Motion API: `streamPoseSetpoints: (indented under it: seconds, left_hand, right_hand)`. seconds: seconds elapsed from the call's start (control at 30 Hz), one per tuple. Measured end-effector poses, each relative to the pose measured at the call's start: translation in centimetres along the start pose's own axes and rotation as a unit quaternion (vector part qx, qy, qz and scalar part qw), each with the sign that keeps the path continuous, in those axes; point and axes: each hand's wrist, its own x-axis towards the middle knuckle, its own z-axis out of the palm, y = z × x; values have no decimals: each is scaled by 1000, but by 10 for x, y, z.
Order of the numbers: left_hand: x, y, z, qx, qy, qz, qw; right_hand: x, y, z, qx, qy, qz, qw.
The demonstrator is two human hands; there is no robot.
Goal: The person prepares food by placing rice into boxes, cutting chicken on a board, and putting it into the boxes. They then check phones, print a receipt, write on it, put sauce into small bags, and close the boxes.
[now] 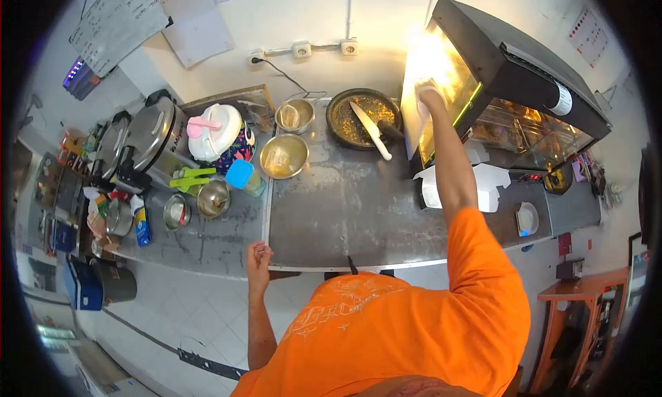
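Note:
My right hand (429, 99) is stretched out to the glowing glass side of the food warmer (531, 66), pressing what looks like a white cloth (422, 91) against the pane; glare washes out part of it. Below that forearm stands an open white takeaway box (488, 187). Just left of the warmer, a knife (369, 127) with a white handle lies across a dark stone mortar (341, 125), beside a dark pestle (391, 130). My left hand (258, 258) hangs at the counter's front edge, fingers loosely curled, and nothing shows in it.
Metal bowls (284, 156) stand mid-counter, near a blue-lidded container (241, 175) and a white-lidded pot (216, 133). Large pressure cookers (148, 131) occupy the left end. A small white tray (527, 219) lies at the right. Wall sockets (301, 49) and a cable run behind.

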Motion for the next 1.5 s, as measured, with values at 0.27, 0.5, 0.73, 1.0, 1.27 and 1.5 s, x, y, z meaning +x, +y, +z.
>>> streamPoseSetpoints:
  seconds: [0.27, 0.5, 0.73, 1.0, 1.27, 1.5]
  left_hand:
    - [88, 38, -53, 79, -66, 82, 991]
    - [112, 51, -4, 18, -110, 81, 990]
    - [75, 38, 0, 37, -111, 65, 991]
    - [43, 21, 10, 1, -12, 23, 1000]
    - [22, 19, 32, -8, -15, 33, 999]
    - [-22, -2, 72, 40, 39, -21, 998]
  right_hand:
    - [-254, -90, -181, 233, -51, 136, 962]
    - [-368, -9, -66, 522, -143, 332, 773]
    - [-368, -64, -95, 638, -188, 270, 696]
    - [-388, -161, 108, 192, -416, 201, 866]
    - [-410, -125, 174, 118, -407, -8, 906]
    - [-211, 84, -27, 73, 383, -31, 920]
